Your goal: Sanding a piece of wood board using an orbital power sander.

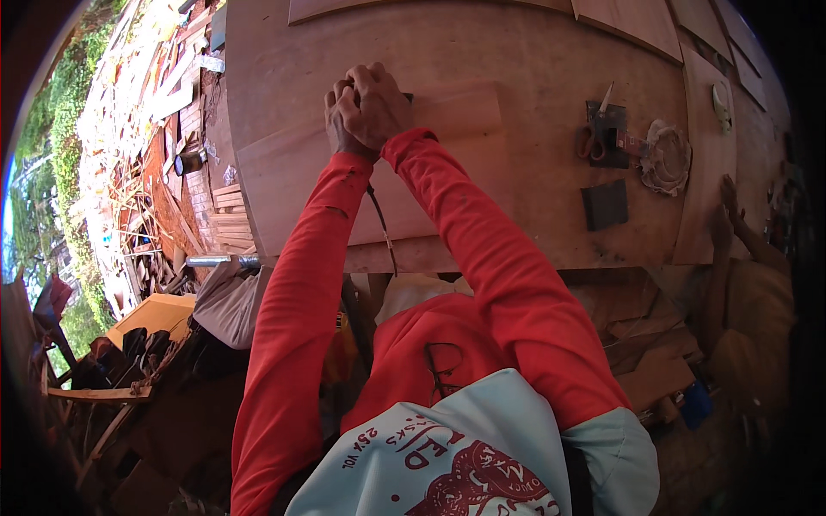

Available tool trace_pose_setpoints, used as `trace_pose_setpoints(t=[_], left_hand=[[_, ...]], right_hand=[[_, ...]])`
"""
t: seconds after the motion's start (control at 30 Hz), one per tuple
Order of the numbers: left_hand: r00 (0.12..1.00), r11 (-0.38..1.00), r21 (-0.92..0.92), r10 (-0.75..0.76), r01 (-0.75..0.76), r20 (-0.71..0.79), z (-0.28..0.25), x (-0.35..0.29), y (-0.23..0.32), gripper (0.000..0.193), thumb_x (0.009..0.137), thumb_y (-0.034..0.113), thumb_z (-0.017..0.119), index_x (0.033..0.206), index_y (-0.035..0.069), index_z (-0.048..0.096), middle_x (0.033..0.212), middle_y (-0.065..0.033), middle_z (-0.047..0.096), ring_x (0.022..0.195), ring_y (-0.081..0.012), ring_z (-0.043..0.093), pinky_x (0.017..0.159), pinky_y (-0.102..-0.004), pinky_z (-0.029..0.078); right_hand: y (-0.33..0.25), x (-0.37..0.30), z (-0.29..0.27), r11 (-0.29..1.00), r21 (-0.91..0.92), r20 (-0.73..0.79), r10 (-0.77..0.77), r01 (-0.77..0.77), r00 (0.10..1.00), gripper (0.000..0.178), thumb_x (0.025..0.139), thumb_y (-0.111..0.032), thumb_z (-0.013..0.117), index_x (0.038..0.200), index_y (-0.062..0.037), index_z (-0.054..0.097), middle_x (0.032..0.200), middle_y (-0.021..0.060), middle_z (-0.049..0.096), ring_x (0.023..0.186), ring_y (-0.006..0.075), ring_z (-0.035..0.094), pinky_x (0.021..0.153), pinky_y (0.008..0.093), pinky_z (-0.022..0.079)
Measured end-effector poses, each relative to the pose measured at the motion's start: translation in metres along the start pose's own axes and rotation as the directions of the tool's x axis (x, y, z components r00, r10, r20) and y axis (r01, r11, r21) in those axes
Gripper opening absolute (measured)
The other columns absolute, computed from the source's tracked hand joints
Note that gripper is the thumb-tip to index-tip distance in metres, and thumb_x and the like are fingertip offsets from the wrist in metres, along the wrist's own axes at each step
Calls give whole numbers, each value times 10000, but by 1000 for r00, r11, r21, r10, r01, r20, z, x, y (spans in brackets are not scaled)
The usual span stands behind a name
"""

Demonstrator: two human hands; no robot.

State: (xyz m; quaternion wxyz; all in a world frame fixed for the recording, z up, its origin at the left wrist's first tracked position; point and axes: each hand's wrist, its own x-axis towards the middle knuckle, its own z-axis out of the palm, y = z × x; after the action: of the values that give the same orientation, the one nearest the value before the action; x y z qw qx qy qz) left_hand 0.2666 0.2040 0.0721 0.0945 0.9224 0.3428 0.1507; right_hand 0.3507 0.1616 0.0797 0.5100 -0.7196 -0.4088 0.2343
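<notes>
My two hands are clasped together over a flat wooden board (pixel 456 125) lying on the large plywood table. My right hand (pixel 379 107) lies over and against my left hand (pixel 337 120), with the fingers of both curled closed. Between them they grip a corded tool, almost wholly hidden; only a small dark end shows beside my right hand. From under my wrists a dark cord (pixel 381 222) runs down across the board to the table's near edge. Both forearms, in red sleeves, reach forward from the lower edge.
On the right lie red-handled scissors (pixel 592 144), a black abrasive-looking square (pixel 605 205) and a crumpled pale ring-shaped bundle (pixel 665 159). Thin wooden panels (pixel 628 26) rest along the far side. Another person's hands (pixel 728 211) are at the right edge. Scrap wood (pixel 159 215) litters the ground at left.
</notes>
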Motion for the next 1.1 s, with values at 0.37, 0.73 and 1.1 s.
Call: trace_pose_setpoints(t=[0.37,0.73,1.1], left_hand=[[996,994,-61,89,-88,13,11,8,32,468,787,273,702,1200,78,600,1166,-136,563,1047,-369,515,890,-469,462],[978,974,-151,185,-170,94,-4,-12,28,477,802,255,685,1243,104,585,1169,-143,561,1029,-369,523,869,-460,463],[968,973,-169,185,-156,170,29,13,67,494,777,290,737,1178,99,519,1136,-164,562,1050,-436,568,802,-535,526]], right_hand=[[5,-7,-37,998,-41,-84,53,-57,995,253,907,-182,572,1105,-24,583,1103,205,582,1031,388,601,897,453,519],[3,-33,-27,997,-6,-155,77,-79,985,308,867,-181,606,1135,-31,576,1096,229,541,1013,418,569,897,486,493],[5,-60,-75,996,-78,-446,-66,34,893,445,849,-213,704,1211,-2,552,1219,233,499,1105,405,520,924,479,468]])
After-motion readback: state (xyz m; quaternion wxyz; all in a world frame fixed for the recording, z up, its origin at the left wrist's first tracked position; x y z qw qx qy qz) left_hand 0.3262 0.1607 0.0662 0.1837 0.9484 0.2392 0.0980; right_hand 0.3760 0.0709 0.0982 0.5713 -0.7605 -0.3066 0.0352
